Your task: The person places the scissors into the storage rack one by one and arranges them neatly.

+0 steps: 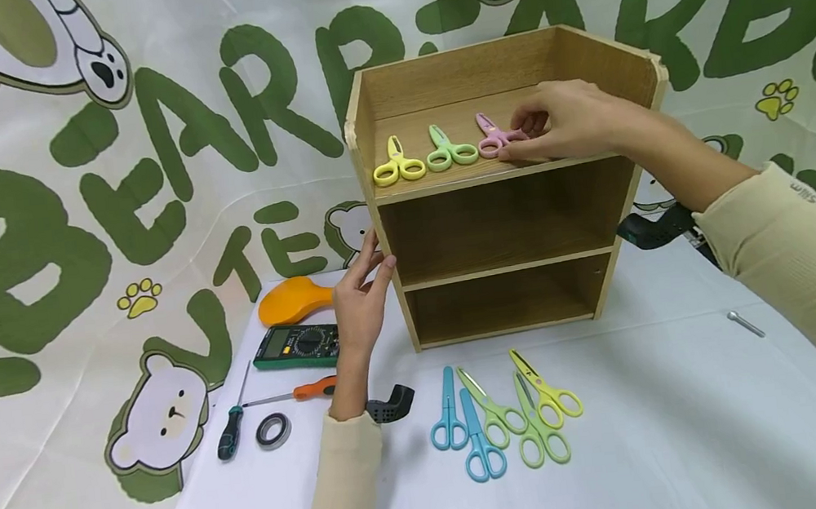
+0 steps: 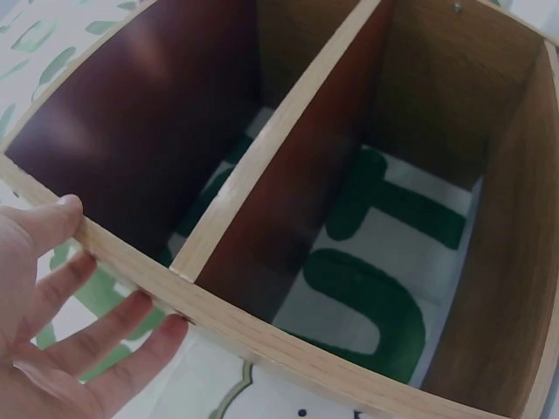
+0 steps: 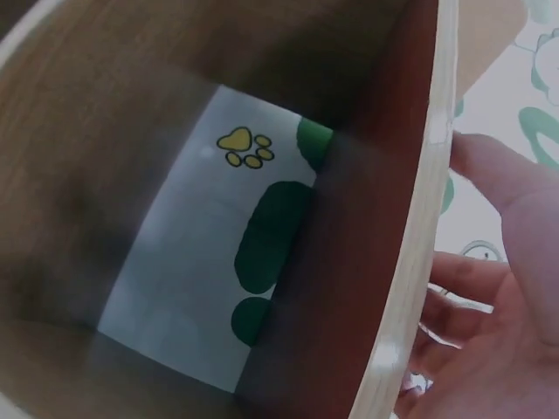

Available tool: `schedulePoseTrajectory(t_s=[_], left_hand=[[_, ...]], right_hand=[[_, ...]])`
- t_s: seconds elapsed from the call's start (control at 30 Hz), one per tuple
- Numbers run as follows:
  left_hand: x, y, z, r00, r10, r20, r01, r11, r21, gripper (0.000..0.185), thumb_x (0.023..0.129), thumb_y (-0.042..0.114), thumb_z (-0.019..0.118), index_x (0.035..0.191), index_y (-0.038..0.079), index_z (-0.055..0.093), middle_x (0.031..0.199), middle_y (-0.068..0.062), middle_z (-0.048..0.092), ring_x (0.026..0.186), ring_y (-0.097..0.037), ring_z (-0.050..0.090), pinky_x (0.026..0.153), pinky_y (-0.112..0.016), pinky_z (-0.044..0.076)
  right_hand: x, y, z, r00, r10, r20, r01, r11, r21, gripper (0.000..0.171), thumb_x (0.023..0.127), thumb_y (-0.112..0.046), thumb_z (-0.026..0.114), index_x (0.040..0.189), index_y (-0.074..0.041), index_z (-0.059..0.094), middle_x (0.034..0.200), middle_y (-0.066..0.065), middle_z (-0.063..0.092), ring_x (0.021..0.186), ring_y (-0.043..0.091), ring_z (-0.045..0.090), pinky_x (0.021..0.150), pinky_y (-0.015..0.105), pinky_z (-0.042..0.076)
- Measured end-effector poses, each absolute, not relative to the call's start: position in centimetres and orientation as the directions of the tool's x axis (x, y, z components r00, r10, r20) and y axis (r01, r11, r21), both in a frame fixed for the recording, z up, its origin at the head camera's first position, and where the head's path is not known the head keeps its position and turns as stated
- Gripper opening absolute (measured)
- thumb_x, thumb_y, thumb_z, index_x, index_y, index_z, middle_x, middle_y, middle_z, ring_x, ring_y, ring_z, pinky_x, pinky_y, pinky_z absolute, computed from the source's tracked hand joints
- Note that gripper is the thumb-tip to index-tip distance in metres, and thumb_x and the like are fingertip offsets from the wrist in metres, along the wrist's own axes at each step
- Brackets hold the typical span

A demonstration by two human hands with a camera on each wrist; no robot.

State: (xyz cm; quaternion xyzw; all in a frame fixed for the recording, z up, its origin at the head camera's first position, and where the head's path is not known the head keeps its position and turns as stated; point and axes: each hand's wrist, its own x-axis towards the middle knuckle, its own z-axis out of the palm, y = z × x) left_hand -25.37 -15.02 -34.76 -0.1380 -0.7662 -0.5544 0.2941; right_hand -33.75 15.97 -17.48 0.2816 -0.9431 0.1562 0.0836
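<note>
1. The right hand (image 1: 572, 120) reaches over the top of the shelf unit (image 1: 516, 267), fingers curled and thumb extended, pinching a handle of the pink scissors (image 1: 496, 134).
2. The pink scissors lie on the top board, near its front edge, at the right end of a row; the green scissors (image 1: 450, 150) sit in the middle and the yellow scissors (image 1: 396, 157) at the left.
3. The left hand (image 1: 364, 304) rests against the shelf unit's left side, its thumb on the front edge and its fingers spread along the outer face; it is not closed around anything.
4. On the white cloth (image 1: 620, 463) before the unit, two blue pairs (image 1: 450, 398), two more green pairs (image 1: 487, 404) and another yellow pair (image 1: 543, 387) form a loose cluster, blades pointing towards the unit.
5. Left of the unit lie an orange rounded object (image 1: 294, 300), a multimeter (image 1: 298, 343), an orange-handled screwdriver (image 1: 313, 389), a dark-handled screwdriver (image 1: 232, 431) and a tape roll (image 1: 260, 434).
6. A bolt (image 1: 745, 324) lies alone on the right.
</note>
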Motion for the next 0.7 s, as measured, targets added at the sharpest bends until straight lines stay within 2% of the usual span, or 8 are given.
schedulePoseTrajectory(t_s=[0.13, 0.27, 0.4, 0.53, 0.7], left_hand=[[-25.4, -15.1, -34.8, -0.79, -0.115, 0.602, 0.536, 0.344, 0.771, 0.05, 0.099, 0.011, 0.065, 0.147, 0.009, 0.051, 0.142, -0.008, 0.057, 0.118, -0.027, 0.063, 0.091, -0.046, 0.056], [-25.4, -15.1, -34.6, -0.792, -0.103, 0.601, 0.539, 0.345, 0.769, 0.051, 0.099, 0.011, 0.065, 0.147, 0.008, 0.05, 0.143, -0.009, 0.056, 0.119, -0.028, 0.062, 0.091, -0.046, 0.056], [-25.4, -15.1, -34.5, -0.795, -0.104, 0.598, 0.535, 0.345, 0.771, 0.05, 0.099, 0.013, 0.065, 0.147, 0.01, 0.05, 0.144, -0.007, 0.056, 0.12, -0.028, 0.062, 0.091, -0.045, 0.056], [-25.3, -15.0, -34.5, -0.792, -0.113, 0.599, 0.534, 0.348, 0.771, 0.05, 0.099, 0.012, 0.065, 0.147, 0.011, 0.051, 0.144, -0.006, 0.055, 0.12, -0.028, 0.062, 0.091, -0.043, 0.056], [-25.4, -14.9, -34.7, -0.791, -0.116, 0.6, 0.536, 0.342, 0.772, 0.05, 0.099, 0.012, 0.065, 0.147, 0.01, 0.051, 0.144, -0.005, 0.054, 0.12, -0.027, 0.062, 0.091, -0.042, 0.056]], right_hand=[[-31.4, 16.9, -18.6, -0.765, -0.509, 0.393, -0.613, 0.762, -0.207, 0.042, 0.092, -0.035, 0.073, 0.115, -0.001, 0.069, 0.108, 0.015, 0.059, 0.1, 0.032, 0.054, 0.08, 0.045, 0.042], [-28.2, 17.7, -20.9, -0.644, -0.537, 0.545, -0.716, 0.673, -0.183, 0.032, 0.085, -0.019, 0.082, 0.109, -0.002, 0.072, 0.103, 0.011, 0.065, 0.095, 0.027, 0.059, 0.081, 0.044, 0.045], [-25.6, 17.8, -24.1, -0.546, -0.592, 0.593, -0.802, 0.573, -0.166, 0.031, 0.078, -0.012, 0.086, 0.105, -0.006, 0.073, 0.102, 0.005, 0.068, 0.096, 0.023, 0.06, 0.082, 0.043, 0.04], [-23.7, 17.8, -27.8, -0.539, -0.628, 0.561, -0.819, 0.548, -0.173, 0.032, 0.076, -0.018, 0.088, 0.104, -0.009, 0.074, 0.103, -0.001, 0.067, 0.095, 0.017, 0.059, 0.076, 0.036, 0.036], [-22.0, 18.2, -32.4, -0.602, -0.618, 0.506, -0.782, 0.586, -0.214, 0.032, 0.077, -0.024, 0.088, 0.104, -0.012, 0.075, 0.103, -0.005, 0.066, 0.097, 0.014, 0.057, 0.078, 0.035, 0.038]])
